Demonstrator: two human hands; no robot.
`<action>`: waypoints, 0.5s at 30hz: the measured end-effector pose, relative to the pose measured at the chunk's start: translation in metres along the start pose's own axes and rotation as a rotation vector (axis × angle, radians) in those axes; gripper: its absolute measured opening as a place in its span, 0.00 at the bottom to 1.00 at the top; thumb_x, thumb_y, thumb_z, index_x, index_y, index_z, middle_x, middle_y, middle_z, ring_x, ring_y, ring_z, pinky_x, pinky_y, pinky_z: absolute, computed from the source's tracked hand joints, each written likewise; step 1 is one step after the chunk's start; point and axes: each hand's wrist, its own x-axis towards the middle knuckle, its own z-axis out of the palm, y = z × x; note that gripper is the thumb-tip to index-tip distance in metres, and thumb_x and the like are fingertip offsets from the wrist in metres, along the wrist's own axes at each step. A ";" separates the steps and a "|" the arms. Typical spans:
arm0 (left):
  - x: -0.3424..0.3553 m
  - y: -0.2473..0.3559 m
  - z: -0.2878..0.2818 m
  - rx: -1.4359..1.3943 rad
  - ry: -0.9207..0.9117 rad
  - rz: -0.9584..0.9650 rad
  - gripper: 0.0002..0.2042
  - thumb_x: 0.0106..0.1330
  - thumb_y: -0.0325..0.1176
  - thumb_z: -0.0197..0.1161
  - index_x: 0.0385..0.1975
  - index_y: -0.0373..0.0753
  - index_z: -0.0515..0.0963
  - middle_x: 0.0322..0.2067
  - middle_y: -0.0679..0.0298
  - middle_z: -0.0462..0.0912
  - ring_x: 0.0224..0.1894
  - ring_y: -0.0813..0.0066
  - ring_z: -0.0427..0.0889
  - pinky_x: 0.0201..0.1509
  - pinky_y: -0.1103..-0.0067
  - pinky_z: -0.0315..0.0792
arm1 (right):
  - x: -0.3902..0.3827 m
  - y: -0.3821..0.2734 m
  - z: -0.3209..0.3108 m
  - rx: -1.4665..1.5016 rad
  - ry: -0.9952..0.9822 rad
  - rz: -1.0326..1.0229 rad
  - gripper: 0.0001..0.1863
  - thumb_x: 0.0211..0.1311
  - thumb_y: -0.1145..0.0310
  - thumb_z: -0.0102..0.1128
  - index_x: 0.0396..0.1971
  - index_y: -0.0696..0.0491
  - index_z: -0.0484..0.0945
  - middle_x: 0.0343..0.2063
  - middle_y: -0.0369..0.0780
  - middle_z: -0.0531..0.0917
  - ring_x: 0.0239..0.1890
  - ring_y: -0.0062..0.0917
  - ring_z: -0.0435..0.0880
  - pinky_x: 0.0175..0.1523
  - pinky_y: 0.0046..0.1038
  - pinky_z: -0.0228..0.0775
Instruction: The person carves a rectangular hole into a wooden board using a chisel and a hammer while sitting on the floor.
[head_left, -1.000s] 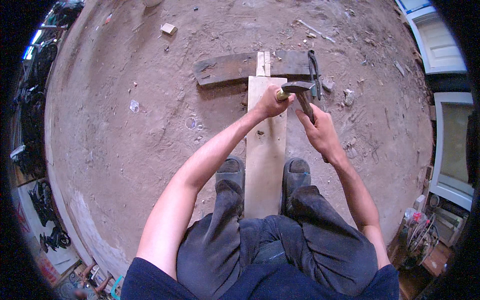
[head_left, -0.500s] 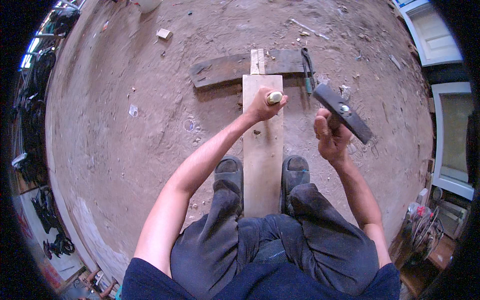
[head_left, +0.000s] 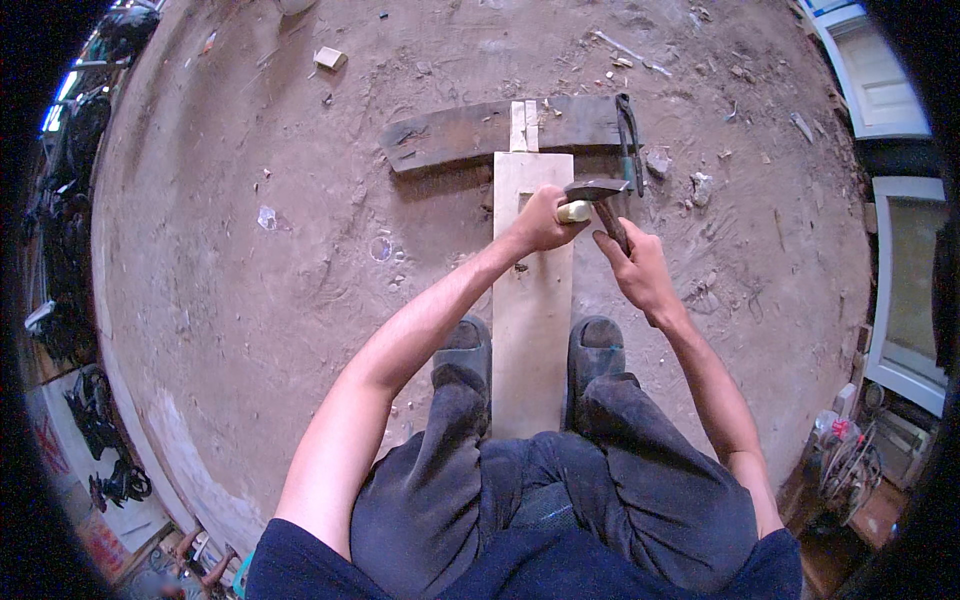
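My left hand is closed round an upright chisel over the far part of a pale plank. The chisel's rounded, yellowish handle end shows; its blade is hidden below my fist. A small rectangular cut lies in the plank beside that hand. My right hand grips a hammer by its brown wooden handle. The dark hammer head is right at the chisel's handle end; whether they touch I cannot tell. The plank runs back between my shoes toward my lap.
Beyond the plank lies a dark, curved board with a pale wood strip across it. Green-handled pincers rest at its right end. A small block and debris dot the dirt floor. White framed panels stand at right.
My right hand has swung the hammer leftward from the plank's right side to the chisel's handle end. The chisel leans or sits slightly nearer me; a cut in the plank now shows.
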 end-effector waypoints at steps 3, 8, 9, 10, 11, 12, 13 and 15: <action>0.005 0.000 0.005 -0.022 0.037 0.047 0.12 0.59 0.36 0.66 0.22 0.33 0.77 0.15 0.64 0.75 0.20 0.82 0.68 0.23 0.75 0.66 | 0.000 0.003 -0.002 0.076 0.091 -0.030 0.13 0.65 0.64 0.59 0.30 0.60 0.74 0.12 0.36 0.63 0.19 0.15 0.57 0.21 0.27 0.51; 0.014 -0.008 -0.004 -0.022 0.154 0.057 0.11 0.58 0.35 0.64 0.19 0.34 0.74 0.14 0.59 0.73 0.17 0.74 0.69 0.22 0.72 0.65 | 0.000 -0.008 -0.012 0.117 0.152 -0.208 0.13 0.64 0.64 0.60 0.28 0.58 0.73 0.12 0.32 0.60 0.17 0.14 0.56 0.20 0.26 0.48; 0.013 -0.011 -0.006 -0.001 0.182 0.041 0.11 0.57 0.33 0.63 0.19 0.35 0.73 0.14 0.57 0.73 0.16 0.69 0.70 0.22 0.71 0.65 | 0.000 -0.012 -0.013 0.138 0.160 -0.238 0.13 0.64 0.64 0.60 0.27 0.58 0.72 0.12 0.31 0.60 0.17 0.13 0.56 0.20 0.26 0.48; 0.009 -0.008 -0.009 -0.066 0.199 -0.050 0.12 0.59 0.32 0.63 0.18 0.33 0.71 0.13 0.59 0.69 0.17 0.75 0.67 0.22 0.72 0.64 | -0.001 -0.015 -0.014 0.137 0.159 -0.240 0.13 0.64 0.64 0.60 0.27 0.58 0.72 0.12 0.31 0.60 0.17 0.13 0.56 0.20 0.26 0.48; 0.005 -0.012 -0.009 -0.064 0.202 -0.049 0.12 0.59 0.32 0.63 0.18 0.33 0.71 0.13 0.59 0.69 0.17 0.75 0.67 0.22 0.72 0.64 | -0.001 -0.018 -0.014 0.150 0.156 -0.235 0.13 0.64 0.64 0.60 0.27 0.58 0.72 0.12 0.31 0.59 0.17 0.13 0.56 0.20 0.26 0.48; 0.000 -0.017 -0.008 -0.061 0.251 -0.088 0.12 0.59 0.32 0.63 0.18 0.33 0.71 0.12 0.60 0.68 0.17 0.77 0.66 0.22 0.72 0.64 | -0.003 -0.020 -0.014 0.162 0.152 -0.231 0.13 0.64 0.64 0.61 0.27 0.58 0.72 0.12 0.31 0.59 0.17 0.13 0.56 0.20 0.26 0.48; -0.001 -0.016 -0.011 -0.057 0.300 -0.124 0.13 0.59 0.31 0.63 0.18 0.32 0.70 0.12 0.61 0.66 0.18 0.79 0.66 0.22 0.72 0.63 | -0.004 -0.022 -0.014 0.162 0.153 -0.236 0.13 0.64 0.64 0.61 0.27 0.58 0.72 0.12 0.31 0.59 0.17 0.13 0.56 0.20 0.26 0.48; -0.004 -0.015 -0.018 -0.052 0.264 -0.126 0.13 0.59 0.31 0.62 0.17 0.33 0.69 0.12 0.63 0.65 0.18 0.78 0.64 0.22 0.72 0.63 | -0.007 -0.026 -0.014 0.231 0.139 -0.192 0.13 0.64 0.65 0.61 0.27 0.58 0.73 0.12 0.31 0.60 0.17 0.13 0.57 0.21 0.26 0.48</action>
